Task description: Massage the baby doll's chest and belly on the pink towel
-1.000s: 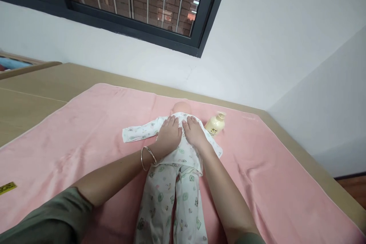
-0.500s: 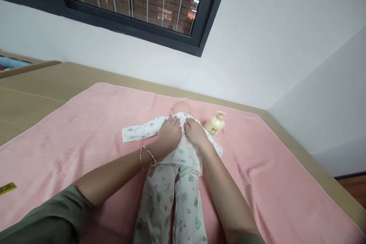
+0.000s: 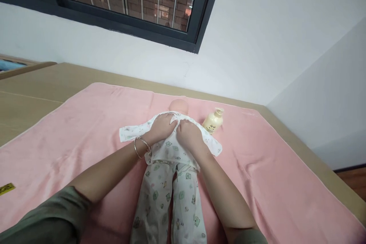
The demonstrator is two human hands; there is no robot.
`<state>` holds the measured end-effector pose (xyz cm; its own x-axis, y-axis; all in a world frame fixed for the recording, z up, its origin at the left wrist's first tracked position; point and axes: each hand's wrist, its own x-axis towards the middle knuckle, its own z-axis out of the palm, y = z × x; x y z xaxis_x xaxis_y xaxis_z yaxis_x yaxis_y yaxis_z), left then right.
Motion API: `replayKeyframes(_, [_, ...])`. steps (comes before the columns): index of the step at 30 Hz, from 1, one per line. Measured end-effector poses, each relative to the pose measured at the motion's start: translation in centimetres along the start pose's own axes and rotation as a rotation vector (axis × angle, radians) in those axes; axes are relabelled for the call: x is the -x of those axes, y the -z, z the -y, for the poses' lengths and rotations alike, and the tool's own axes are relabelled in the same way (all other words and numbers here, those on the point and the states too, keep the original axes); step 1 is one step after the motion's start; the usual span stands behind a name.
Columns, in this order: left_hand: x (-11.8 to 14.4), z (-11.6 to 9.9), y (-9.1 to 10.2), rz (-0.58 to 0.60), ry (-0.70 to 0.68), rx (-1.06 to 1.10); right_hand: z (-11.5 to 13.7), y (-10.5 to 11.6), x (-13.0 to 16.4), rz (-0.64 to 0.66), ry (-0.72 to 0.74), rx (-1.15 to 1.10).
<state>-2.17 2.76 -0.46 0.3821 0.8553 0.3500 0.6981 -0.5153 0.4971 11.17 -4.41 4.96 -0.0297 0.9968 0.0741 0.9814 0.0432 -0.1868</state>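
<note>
A doll (image 3: pixel 178 105) lies on its back with its head away from me, dressed in a white printed pajama top (image 3: pixel 171 150) and matching pajama pants (image 3: pixel 183 202). My left hand (image 3: pixel 162 126), with a bracelet at the wrist, is closed on the top's front below the collar. Close beside it, my right hand (image 3: pixel 189 134) has its fingers curled in on the cloth at the middle of the chest. Both hands hide the fingertips' exact grip. The sleeves spread out to either side.
Just right of the doll, a cream pump bottle (image 3: pixel 213 121) leans on the pink blanket (image 3: pixel 94 122). The blanket covers a wooden surface (image 3: pixel 34 95) that meets a white wall under a barred window (image 3: pixel 160 4). A yellow label (image 3: pixel 7 188) lies at far left.
My left hand has shifted left and closed its flatter fingers on the top. My right hand has moved slightly left and curled further. The top's front has shifted under them.
</note>
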Motion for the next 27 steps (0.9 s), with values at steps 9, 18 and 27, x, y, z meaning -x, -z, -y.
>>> replayKeyframes(9, [0.8, -0.6, -1.2, -0.060, -0.004, -0.095, -2.9, -2.0, -2.6, -0.050, -0.003, -0.097])
replayKeyframes(18, [2.9, -2.8, -1.5, -0.106, -0.057, -0.127, -3.2, -1.3, -2.6, -0.039, 0.059, -0.075])
replayKeyframes(27, [0.4, -1.4, 1.1, 0.093, 0.004, -0.134, 0.9, 0.2, 0.4, 0.021, 0.062, 0.101])
